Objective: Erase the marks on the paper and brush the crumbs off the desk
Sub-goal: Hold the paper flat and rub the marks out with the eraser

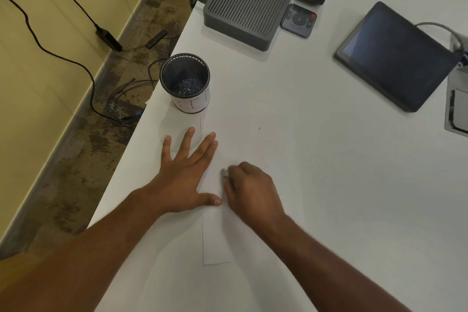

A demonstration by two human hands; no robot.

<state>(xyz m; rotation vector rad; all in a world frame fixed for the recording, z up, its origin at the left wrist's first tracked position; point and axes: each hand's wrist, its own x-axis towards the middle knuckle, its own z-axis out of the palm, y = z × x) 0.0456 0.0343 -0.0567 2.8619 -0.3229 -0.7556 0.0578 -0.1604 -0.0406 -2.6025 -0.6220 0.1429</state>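
The paper (217, 243) lies flat on the white desk (329, 185), near its left edge, almost the same colour as the desk so only its lower left corner and left border read clearly. The right hand (250, 192) is curled knuckles-up over the sheet, its grip pinching a small pale eraser (224, 172) whose tip shows at the fingertips, pressed down on the paper. The left hand (187, 172) lies palm-down just beside it, fingers spread wide and thumb stretched toward the right hand, nearly touching it, pinning the sheet's left side. Both forearms reach in from the bottom. A tiny dark mark (259, 128) sits farther up.

Just beyond the left fingertips stands an upright black mesh cup (186, 81) with a white paper band round its base; what lies in its bottom is too dim to tell. Farther back are a ribbed dark box (249, 2), a small remote (298, 20) and a tablet (397, 56).
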